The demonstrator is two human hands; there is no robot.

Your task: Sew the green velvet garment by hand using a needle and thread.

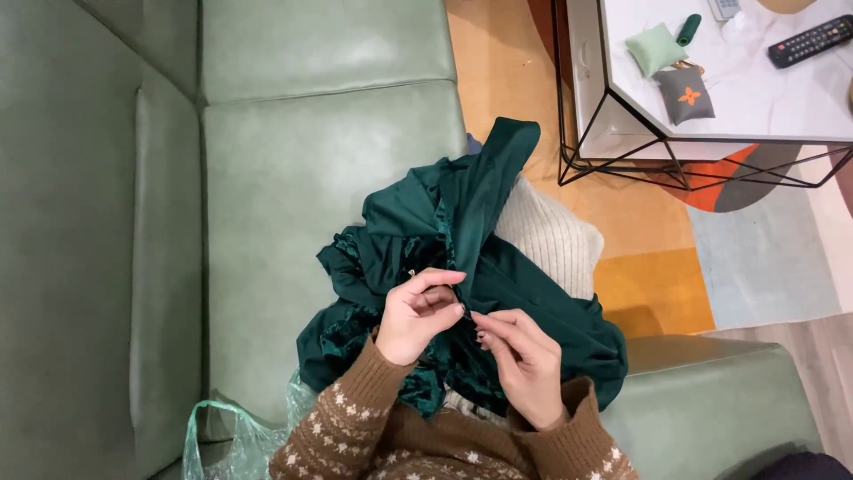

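A dark green garment (418, 240) lies bunched in my lap, with one strip of it rising toward the top of the pile. My left hand (416, 313) pinches a fold of this cloth between thumb and fingers. My right hand (520, 356) sits just beside it, fingertips closed on the same fabric edge, perhaps on something very thin that I cannot make out. Both wrists wear brown patterned knit sleeves. A cream ribbed knit (551, 236) shows under the garment on the right.
I sit on a pale green sofa (302, 160). A translucent green plastic bag (235, 440) lies by my left elbow. A white table (764, 98) on a black wire frame stands at upper right, bearing a remote (810, 40) and two small pouches, over an orange patterned rug.
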